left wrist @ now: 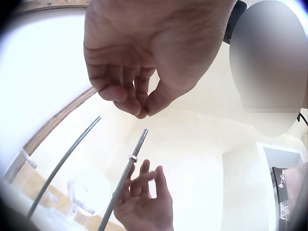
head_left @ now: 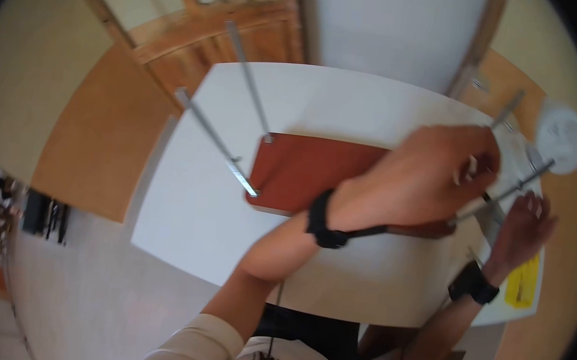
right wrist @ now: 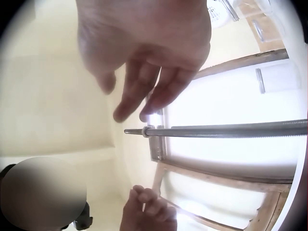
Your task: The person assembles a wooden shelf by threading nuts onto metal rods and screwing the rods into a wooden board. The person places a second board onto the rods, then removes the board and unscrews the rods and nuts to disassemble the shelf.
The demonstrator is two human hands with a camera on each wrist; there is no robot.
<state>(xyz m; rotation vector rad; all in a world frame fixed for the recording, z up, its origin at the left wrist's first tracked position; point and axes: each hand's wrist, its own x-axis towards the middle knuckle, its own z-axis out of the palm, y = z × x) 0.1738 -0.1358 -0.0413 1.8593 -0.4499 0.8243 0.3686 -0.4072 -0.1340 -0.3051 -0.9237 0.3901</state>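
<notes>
A reddish-brown board (head_left: pixel 317 172) lies on the white table, with metal threaded rods standing up from its corners. My left hand (head_left: pixel 438 160) reaches over the board's right end. In the left wrist view its fingers curl in until their tips meet the thumb above a rod (left wrist: pixel 120 185); no object shows between them. A small nut (left wrist: pixel 133 158) sits on that rod below its tip. My right hand (head_left: pixel 526 229) is beside the same rod, fingers loosely bent and apart. In the right wrist view its fingertips are close to the rod's tip and nut (right wrist: pixel 146 131).
The white table (head_left: pixel 186 218) extends around the board. To the right are a clear round container (head_left: pixel 561 138) and a yellow item (head_left: pixel 522 282). Another rod (head_left: pixel 219 141) at the left carries a nut partway up. A wooden-framed door (head_left: pixel 212 35) stands behind.
</notes>
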